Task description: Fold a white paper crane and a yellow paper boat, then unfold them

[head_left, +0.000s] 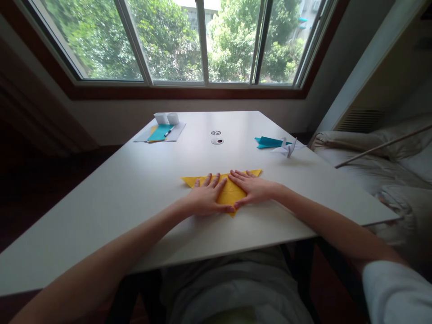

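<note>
A yellow sheet of paper (231, 192), folded into a triangle, lies flat on the white table (135, 189). Its long folded side faces the window and one corner points toward me. My left hand (208, 195) rests on its left half with the fingers spread. On the right half lies my right hand (253, 186), palm down, fingers stretched out. Both thumbs come close together near the corner on my side. Faint crease lines show on the paper between the hands. Parts of the triangle are hidden beneath the palms.
Toward the back right are a white paper crane (286, 148) and a teal folded paper (270, 142). At the back left, a pen (169, 131) lies on teal paper (157, 133), beside white folded paper pieces (166, 119). Round fittings (217, 141) sit in the tabletop's middle.
</note>
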Tool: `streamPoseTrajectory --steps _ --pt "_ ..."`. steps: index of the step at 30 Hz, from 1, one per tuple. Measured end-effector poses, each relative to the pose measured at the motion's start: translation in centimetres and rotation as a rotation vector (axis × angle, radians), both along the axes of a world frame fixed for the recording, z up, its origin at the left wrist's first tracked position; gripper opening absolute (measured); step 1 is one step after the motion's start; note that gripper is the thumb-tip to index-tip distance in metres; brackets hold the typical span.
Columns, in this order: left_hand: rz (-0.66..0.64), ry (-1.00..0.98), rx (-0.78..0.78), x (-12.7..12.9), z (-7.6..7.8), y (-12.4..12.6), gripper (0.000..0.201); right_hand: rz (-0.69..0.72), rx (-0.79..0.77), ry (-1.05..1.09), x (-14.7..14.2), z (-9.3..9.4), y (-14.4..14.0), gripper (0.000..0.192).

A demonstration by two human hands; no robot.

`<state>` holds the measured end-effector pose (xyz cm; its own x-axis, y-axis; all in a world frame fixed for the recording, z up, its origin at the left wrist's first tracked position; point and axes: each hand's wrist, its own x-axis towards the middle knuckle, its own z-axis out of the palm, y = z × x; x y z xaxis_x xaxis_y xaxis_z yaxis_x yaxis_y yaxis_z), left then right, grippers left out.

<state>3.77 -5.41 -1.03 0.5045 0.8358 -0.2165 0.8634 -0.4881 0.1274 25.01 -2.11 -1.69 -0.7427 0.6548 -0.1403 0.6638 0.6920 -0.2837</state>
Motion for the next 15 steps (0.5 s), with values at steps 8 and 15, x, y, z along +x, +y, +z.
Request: streamPoseTrajectory --steps 8,15 --pt "0.227 0.173 0.065 -0.3 0.4 -1.1 0.113 -0.186 -0.062 -0.097 1.0 0.4 -0.1 0.118" --pt "0.432 0.287 -0.014 -2.1 2.9 -0.2 0.109 -0.285 -0.165 -0.235 3.4 2.0 0.2 0.131"
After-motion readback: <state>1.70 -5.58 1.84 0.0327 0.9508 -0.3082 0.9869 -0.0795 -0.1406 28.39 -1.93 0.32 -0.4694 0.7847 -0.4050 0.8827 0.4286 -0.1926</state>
